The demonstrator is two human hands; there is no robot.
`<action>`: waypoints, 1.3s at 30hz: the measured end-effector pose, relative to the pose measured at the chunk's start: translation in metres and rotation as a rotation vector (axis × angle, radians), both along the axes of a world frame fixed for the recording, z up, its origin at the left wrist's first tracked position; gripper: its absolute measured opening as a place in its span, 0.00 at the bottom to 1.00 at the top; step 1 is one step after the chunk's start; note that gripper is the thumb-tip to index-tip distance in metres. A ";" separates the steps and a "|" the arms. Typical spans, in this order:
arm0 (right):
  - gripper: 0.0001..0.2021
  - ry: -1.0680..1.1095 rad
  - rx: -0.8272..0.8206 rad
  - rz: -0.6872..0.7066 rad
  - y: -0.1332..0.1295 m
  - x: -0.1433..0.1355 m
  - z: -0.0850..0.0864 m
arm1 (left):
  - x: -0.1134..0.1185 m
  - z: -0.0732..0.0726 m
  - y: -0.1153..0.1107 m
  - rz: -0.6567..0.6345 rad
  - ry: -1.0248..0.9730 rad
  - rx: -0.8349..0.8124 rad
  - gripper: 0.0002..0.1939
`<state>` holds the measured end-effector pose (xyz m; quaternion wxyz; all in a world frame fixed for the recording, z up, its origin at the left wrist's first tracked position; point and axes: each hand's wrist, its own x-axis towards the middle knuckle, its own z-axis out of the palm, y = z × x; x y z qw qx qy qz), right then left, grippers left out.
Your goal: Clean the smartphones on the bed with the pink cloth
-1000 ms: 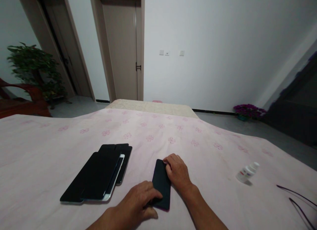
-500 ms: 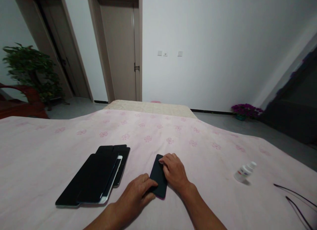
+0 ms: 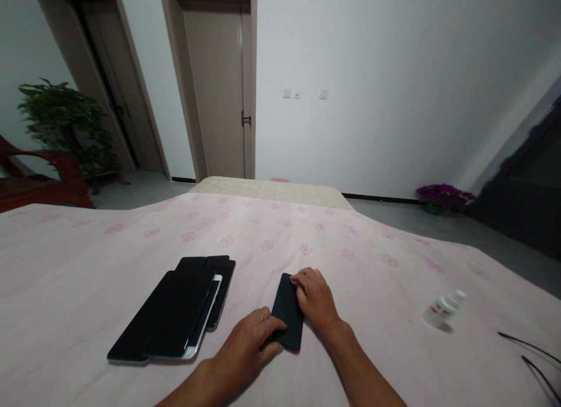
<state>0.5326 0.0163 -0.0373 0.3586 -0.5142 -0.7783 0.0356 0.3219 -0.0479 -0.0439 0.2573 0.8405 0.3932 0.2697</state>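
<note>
A dark smartphone (image 3: pixel 287 316) with a reddish lower edge lies flat on the pink flowered cloth in front of me. My left hand (image 3: pixel 254 340) grips its lower left side, thumb over the face and the other fingers at the edge. On the upper right side rests my right hand (image 3: pixel 315 296), its fingers curled and pressed together at the phone's edge and face. Left of my hands is a loose pile of phones and tablet-like devices, with a large black slab (image 3: pixel 170 313) on top and a white-edged phone (image 3: pixel 205 322) beside it.
A small white bottle (image 3: pixel 443 309) lies tilted at the right of the cloth (image 3: pixel 372 360). Beyond it run dark cables (image 3: pixel 532 354). A wooden chair (image 3: pixel 52 176) and a leafy plant (image 3: pixel 68 120) stand at the left, purple flowers (image 3: pixel 442 195) at the far right.
My view has turned slightly left, so everything sits a little further right in the picture. Both hands keep the same hold on the phone.
</note>
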 end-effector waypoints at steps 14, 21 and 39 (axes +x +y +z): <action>0.15 0.007 0.007 -0.031 -0.006 0.002 -0.001 | -0.002 0.009 -0.004 0.010 -0.028 0.014 0.11; 0.17 -0.016 0.010 0.027 -0.007 -0.002 -0.003 | -0.002 0.010 -0.001 0.040 -0.212 0.049 0.20; 0.15 -0.038 0.027 -0.025 -0.005 -0.003 -0.003 | -0.004 0.004 0.002 0.128 -0.242 0.042 0.23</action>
